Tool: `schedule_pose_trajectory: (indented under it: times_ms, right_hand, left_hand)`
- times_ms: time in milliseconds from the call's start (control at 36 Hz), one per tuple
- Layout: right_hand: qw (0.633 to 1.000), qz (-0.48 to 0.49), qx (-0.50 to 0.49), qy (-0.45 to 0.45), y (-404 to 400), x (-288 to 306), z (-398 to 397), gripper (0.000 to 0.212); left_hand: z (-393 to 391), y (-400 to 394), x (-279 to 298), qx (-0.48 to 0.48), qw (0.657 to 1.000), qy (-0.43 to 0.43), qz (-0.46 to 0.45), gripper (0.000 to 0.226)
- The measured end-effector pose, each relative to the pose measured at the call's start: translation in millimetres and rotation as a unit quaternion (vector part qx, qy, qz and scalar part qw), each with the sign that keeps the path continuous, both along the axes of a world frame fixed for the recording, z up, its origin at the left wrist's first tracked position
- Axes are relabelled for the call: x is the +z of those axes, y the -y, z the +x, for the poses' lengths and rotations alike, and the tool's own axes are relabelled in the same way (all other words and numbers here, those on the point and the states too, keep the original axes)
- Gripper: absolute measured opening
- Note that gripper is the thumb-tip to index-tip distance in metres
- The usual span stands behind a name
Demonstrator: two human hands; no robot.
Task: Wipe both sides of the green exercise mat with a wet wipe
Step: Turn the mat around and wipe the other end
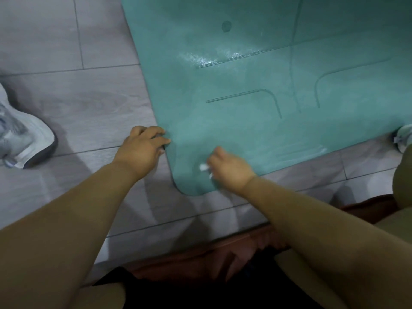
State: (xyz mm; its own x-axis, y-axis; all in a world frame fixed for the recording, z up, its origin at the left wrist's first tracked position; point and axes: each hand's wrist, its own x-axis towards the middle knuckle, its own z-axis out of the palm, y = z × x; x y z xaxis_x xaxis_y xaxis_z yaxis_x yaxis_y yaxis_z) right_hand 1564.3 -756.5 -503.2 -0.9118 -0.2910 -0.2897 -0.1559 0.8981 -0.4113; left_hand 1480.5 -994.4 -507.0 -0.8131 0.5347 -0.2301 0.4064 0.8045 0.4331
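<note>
From the head view, the flat green rubbery exercise mat (256, 85) lies spread on the grey wood-look tile floor (78, 97), running from the near centre to the far right, and it shines wet further up. Your left hand (142, 150) curls its fingers over the mat's left edge, pinning it. Your right hand (227, 168) is bunched round a crumpled white wet wipe (203, 167), pressed on the near corner. A grey-white sneaker (22, 134) sits on the far left. The mat looks soft, floppy and grippy, probably light; for flipping, take that near rounded corner or the left edge.
</note>
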Motion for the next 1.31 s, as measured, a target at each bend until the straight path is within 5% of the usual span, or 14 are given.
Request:
schedule_pose_trajectory:
  times_ms: [111, 194, 306, 472, 556, 639, 694, 806, 917, 1000, 1056, 1167, 1222, 1306]
  right_hand:
    - [0.943, 0.076, -0.324, -0.015, -22, 1, -25, 0.024]
    - [0.922, 0.056, -0.381, -0.03, 7, 1, -25, 0.022]
    - [0.99, -0.02, -0.125, -0.069, 67, -13, -4, 0.013]
    - [0.99, -0.02, 0.125, -0.059, 45, -6, -20, 0.011]
    - [0.996, -0.003, -0.065, -0.06, 14, -8, -45, 0.017]
    - [0.934, 0.051, -0.348, -0.061, 4, -5, -64, 0.022]
    - [0.917, 0.071, -0.388, -0.053, 21, -2, -65, 0.023]
    - [0.997, -0.009, -0.039, -0.062, 75, -4, -43, 0.014]
    - [0.98, -0.059, 0.183, -0.052, 68, -2, -38, 0.012]
    - [0.996, -0.01, 0.077, -0.034, 18, -10, -62, 0.021]
    - [0.992, 0.02, -0.093, -0.086, -28, -13, -78, 0.02]
    - [0.868, 0.068, -0.486, -0.069, -98, -8, -91, 0.025]
    - [0.86, 0.113, -0.492, -0.08, -92, -10, -83, 0.023]
    - [0.948, 0.029, -0.277, -0.152, -54, -18, -57, 0.013]
  left_hand:
    - [-6, 1, -1, 0.018, 1.0, 0.0, 0.002, 0.02]
    - [-11, 2, -3, 0.011, 1.0, 0.008, -0.013, 0.022]
    - [-18, 5, -4, 0.0, 0.999, 0.018, -0.039, 0.028]
    - [-32, 9, -9, -0.018, 0.998, -0.016, -0.062, 0.041]
    - [-38, 11, -12, -0.02, 0.998, -0.026, -0.048, 0.039]
    - [-42, 10, -13, -0.036, 0.998, -0.045, -0.039, 0.048]
    - [-44, 9, -15, -0.038, 0.997, -0.053, -0.041, 0.053]
    - [-49, 5, -16, -0.031, 0.996, -0.069, -0.05, 0.046]
    - [-53, 2, -12, -0.035, 0.995, -0.082, -0.033, 0.048]
    - [-57, -1, -11, -0.042, 0.995, -0.093, -0.022, 0.044]
    - [-60, -3, -16, -0.047, 0.994, -0.098, -0.03, 0.04]
    - [-65, -14, -23, -0.077, 0.988, -0.116, -0.065, 0.04]
    - [-66, -27, -21, -0.078, 0.988, -0.118, -0.065, 0.042]
    - [-69, -50, -17, -0.088, 0.989, -0.102, -0.059, 0.047]
